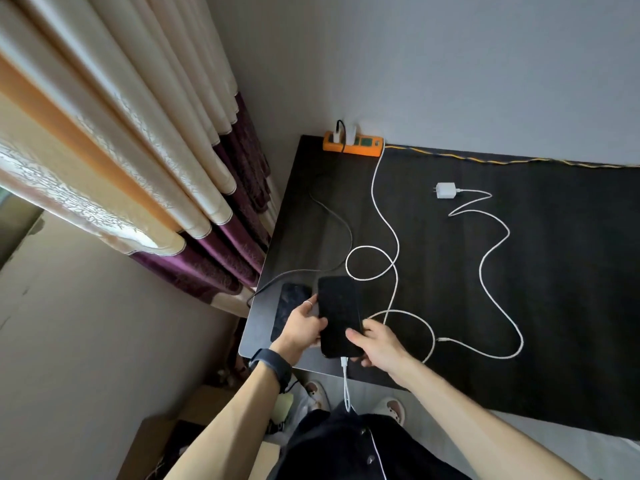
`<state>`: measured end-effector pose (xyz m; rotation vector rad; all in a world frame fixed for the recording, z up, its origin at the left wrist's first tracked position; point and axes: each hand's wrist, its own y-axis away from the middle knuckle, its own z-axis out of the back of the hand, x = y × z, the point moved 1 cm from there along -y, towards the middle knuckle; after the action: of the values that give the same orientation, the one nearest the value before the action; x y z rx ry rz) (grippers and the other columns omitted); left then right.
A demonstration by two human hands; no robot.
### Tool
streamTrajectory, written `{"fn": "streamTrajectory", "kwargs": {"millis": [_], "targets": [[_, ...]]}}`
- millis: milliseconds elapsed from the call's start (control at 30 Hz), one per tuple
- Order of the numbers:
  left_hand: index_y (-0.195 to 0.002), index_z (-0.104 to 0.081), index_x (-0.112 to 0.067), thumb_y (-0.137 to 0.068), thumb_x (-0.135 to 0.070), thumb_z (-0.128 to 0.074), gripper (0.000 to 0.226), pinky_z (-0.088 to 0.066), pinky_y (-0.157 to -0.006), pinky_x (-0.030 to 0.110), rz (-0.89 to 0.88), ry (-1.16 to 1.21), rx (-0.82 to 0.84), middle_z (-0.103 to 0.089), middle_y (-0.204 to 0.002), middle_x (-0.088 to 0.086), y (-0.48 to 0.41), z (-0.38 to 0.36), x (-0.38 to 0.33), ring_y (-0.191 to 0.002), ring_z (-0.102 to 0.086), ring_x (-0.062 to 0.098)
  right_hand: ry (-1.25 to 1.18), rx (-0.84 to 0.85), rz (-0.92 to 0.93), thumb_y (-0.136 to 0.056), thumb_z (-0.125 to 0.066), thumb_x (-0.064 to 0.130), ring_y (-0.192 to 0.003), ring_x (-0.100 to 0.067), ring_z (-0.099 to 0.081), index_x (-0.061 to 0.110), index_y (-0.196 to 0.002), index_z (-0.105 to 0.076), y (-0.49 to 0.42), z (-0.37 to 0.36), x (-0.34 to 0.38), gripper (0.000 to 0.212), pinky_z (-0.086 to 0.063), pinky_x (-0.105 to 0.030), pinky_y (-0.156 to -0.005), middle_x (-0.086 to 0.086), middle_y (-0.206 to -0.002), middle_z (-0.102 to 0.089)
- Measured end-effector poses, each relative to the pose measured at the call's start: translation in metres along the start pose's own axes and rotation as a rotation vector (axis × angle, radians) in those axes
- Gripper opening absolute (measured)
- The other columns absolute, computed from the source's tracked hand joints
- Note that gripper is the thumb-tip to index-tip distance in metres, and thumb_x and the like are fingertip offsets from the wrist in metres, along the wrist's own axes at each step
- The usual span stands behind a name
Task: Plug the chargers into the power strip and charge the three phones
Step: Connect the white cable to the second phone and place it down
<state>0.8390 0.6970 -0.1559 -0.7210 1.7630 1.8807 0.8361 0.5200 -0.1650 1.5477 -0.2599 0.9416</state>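
Observation:
A black phone (338, 311) is held over the dark table's near left corner by both hands: my left hand (302, 329) on its left edge, my right hand (377, 344) on its lower right. A white cable (345, 379) is plugged into its bottom end and loops away across the table. A second dark phone (290, 311) lies flat just left of it, with a black cable (334, 216) running back to the orange power strip (353, 144). Two chargers sit in the strip. A third white charger (444, 190) lies unplugged on the table with its cable (498, 258).
The dark table (519, 306) stands against a grey wall, with the strip's yellow cord (502, 161) along its back edge. Curtains (138, 150) hang at the left. A cardboard box (180, 427) and slippers (391, 408) are on the floor below.

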Motion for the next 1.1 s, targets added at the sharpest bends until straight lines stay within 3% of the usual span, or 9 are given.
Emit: {"fn": "streamTrajectory", "kwargs": {"millis": [33, 67, 133, 200, 267, 400, 533, 767, 1100], "targets": [[-0.148, -0.038, -0.021, -0.092, 0.002, -0.051, 0.062, -0.058, -0.061, 0.03, 0.015, -0.069, -0.014, -0.071, -0.102, 0.001, -0.004, 0.003, 0.008, -0.077, -0.072, 0.01, 0.0, -0.002, -0.031, -0.096, -0.066, 0.028, -0.059, -0.009, -0.065, 0.013, -0.101, -0.064, -0.004, -0.007, -0.006, 0.016, -0.047, -0.025, -0.052, 0.002, -0.084, -0.074], [-0.147, -0.04, -0.018, -0.091, -0.003, -0.054, 0.06, -0.06, -0.075, 0.035, 0.017, -0.194, -0.042, -0.071, -0.108, 0.003, -0.006, 0.006, 0.015, -0.089, -0.072, 0.015, 0.001, -0.013, -0.059, -0.096, -0.066, 0.028, -0.061, -0.009, -0.063, 0.014, -0.097, -0.062, -0.008, -0.013, -0.012, 0.015, -0.049, -0.026, -0.054, 0.004, -0.084, -0.071], [-0.144, -0.046, -0.017, -0.091, -0.02, -0.058, 0.055, -0.048, -0.101, 0.038, -0.014, -0.569, -0.134, -0.065, -0.126, 0.01, -0.012, 0.017, 0.025, -0.116, -0.061, 0.026, -0.001, -0.058, -0.116, -0.095, -0.066, 0.027, -0.07, -0.012, -0.061, 0.013, -0.092, -0.055, -0.019, -0.025, -0.02, 0.018, -0.056, -0.027, -0.061, 0.003, -0.088, -0.063], [-0.144, -0.045, -0.019, -0.091, -0.028, -0.055, 0.055, -0.038, -0.108, 0.039, -0.076, -0.812, -0.194, -0.052, -0.14, 0.014, -0.015, 0.029, 0.034, -0.128, -0.048, 0.034, -0.022, -0.092, -0.152, -0.096, -0.066, 0.026, -0.077, -0.015, -0.061, 0.016, -0.095, -0.055, -0.03, -0.037, -0.026, 0.015, -0.059, -0.028, -0.065, -0.003, -0.096, -0.064], [-0.152, -0.033, -0.021, -0.09, -0.027, -0.053, 0.065, -0.03, -0.115, 0.043, -0.114, -0.99, -0.176, -0.032, -0.155, 0.012, -0.018, 0.041, 0.042, -0.14, -0.031, 0.036, -0.012, -0.123, -0.15, -0.096, -0.064, 0.026, -0.078, -0.016, -0.063, 0.017, -0.096, -0.055, -0.04, -0.049, -0.03, 0.013, -0.06, -0.029, -0.064, -0.007, -0.101, -0.07], [-0.157, -0.012, -0.028, -0.091, -0.028, -0.049, 0.076, -0.021, -0.119, 0.051, -0.09, -1.271, -0.06, -0.001, -0.166, 0.0, -0.027, 0.063, 0.058, -0.151, -0.006, 0.029, 0.123, -0.22, -0.176, -0.093, -0.065, 0.027, -0.069, -0.024, -0.071, 0.012, -0.094, -0.056, -0.049, -0.061, -0.032, 0.017, -0.062, -0.046, -0.076, -0.007, -0.092, -0.073], [-0.157, 0.002, -0.028, -0.094, -0.031, -0.049, 0.082, -0.02, -0.118, 0.054, -0.043, -1.349, 0.007, 0.014, -0.165, -0.003, -0.023, 0.066, 0.07, -0.151, -0.005, 0.029, 0.349, -0.219, -0.225, -0.094, -0.059, 0.032, -0.095, -0.038, -0.072, 0.007, -0.102, -0.057, -0.052, -0.066, -0.034, 0.026, -0.058, -0.049, -0.087, -0.015, -0.109, -0.07], [-0.157, 0.009, -0.023, -0.096, -0.021, -0.046, 0.083, -0.019, -0.119, 0.051, -0.08, -1.475, 0.006, 0.02, -0.164, 0.0, -0.02, 0.072, 0.068, -0.152, -0.002, 0.025, 0.445, -0.291, -0.281, -0.097, -0.054, 0.032, -0.101, -0.037, -0.07, 0.007, -0.107, -0.056, -0.052, -0.069, -0.027, 0.027, -0.055, -0.042, -0.091, -0.017, -0.116, -0.068], [-0.156, 0.01, -0.03, -0.092, -0.014, -0.043, 0.085, -0.019, -0.12, 0.052, -0.083, -1.388, 0.026, 0.025, -0.162, -0.007, -0.02, 0.081, 0.074, -0.153, 0.003, 0.021, 0.588, -0.372, -0.247, -0.097, -0.056, 0.033, -0.113, -0.036, -0.061, 0.008, -0.114, -0.055, -0.05, -0.074, -0.025, 0.031, -0.049, -0.04, -0.092, -0.016, -0.121, -0.063]]}}
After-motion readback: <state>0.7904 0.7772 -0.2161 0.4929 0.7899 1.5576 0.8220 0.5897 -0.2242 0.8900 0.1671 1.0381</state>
